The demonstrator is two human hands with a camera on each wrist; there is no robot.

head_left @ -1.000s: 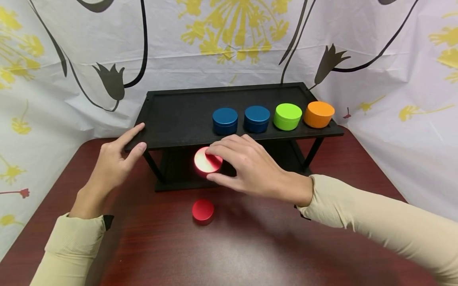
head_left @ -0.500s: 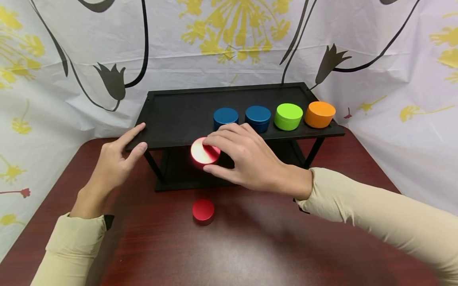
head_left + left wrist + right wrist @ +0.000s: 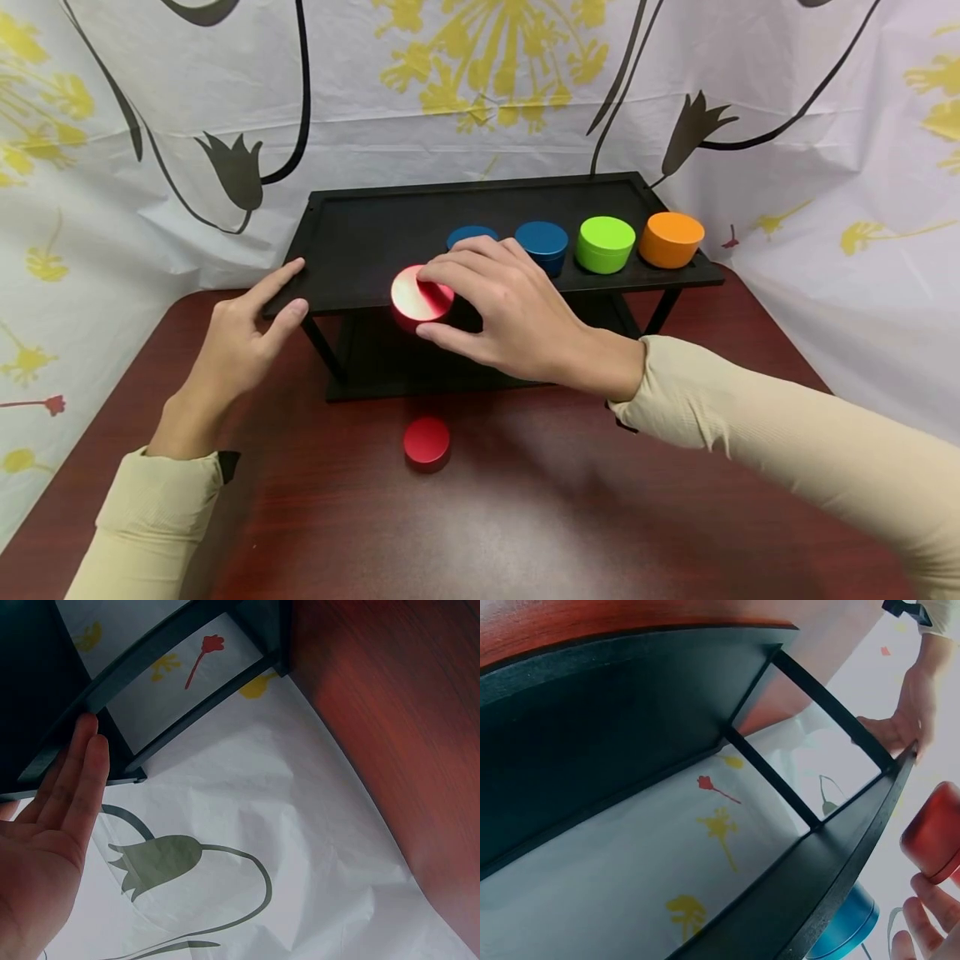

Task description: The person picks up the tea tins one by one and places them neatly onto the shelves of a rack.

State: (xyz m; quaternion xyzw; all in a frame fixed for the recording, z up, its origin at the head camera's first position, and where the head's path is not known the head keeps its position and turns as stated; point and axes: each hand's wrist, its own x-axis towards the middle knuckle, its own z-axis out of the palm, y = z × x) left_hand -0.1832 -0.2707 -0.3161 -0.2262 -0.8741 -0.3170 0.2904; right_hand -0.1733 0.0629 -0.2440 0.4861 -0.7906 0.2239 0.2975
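My right hand (image 3: 510,312) holds a round red tin (image 3: 417,298) between thumb and fingers, at the front edge of the upper tier of a black two-tier shelf (image 3: 367,250). In the right wrist view that red tin (image 3: 933,834) is beside the shelf edge, fingertips at its side. My left hand (image 3: 242,342) rests at the shelf's left front corner, index finger and thumb stretched out. The left wrist view shows its straight fingers (image 3: 84,780) against the shelf frame. Another red tin (image 3: 426,443) sits on the table in front of the shelf.
Along the upper tier's front stand two blue tins (image 3: 542,243), a green tin (image 3: 604,245) and an orange tin (image 3: 671,240). The left blue one is partly hidden by my right hand. A patterned white sheet (image 3: 337,108) hangs behind the reddish-brown table (image 3: 337,517).
My right hand has lifted the red tin from in front of the lower tier up to the upper tier's front edge, slightly leftward. The left hand has stayed put.
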